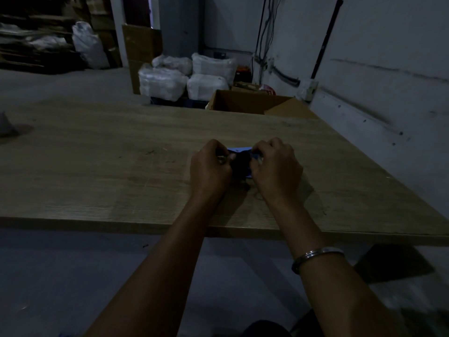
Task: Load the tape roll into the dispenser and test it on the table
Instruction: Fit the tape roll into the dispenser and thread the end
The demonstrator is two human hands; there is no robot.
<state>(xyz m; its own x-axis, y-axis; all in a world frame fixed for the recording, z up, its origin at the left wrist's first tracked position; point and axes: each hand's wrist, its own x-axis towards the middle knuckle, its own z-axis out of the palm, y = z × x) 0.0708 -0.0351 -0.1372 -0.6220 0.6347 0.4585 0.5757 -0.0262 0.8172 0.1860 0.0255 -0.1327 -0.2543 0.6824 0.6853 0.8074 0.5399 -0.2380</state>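
A blue and black tape dispenser (pixel 240 156) sits low over the wooden table (pixel 109 166), held between both hands. My left hand (pixel 210 167) is closed on its left end, where a small metal part glints. My right hand (pixel 277 166) is closed on its right end, fingers curled over the blue frame. The hands cover most of the dispenser. The scene is dim, and I cannot make out the tape roll.
An open cardboard box (pixel 252 103) stands behind the table's far edge. White filled sacks (pixel 184 76) are piled beyond it on the floor. A wall runs close along the right side. A grey object (pixel 6 125) lies at the table's far left.
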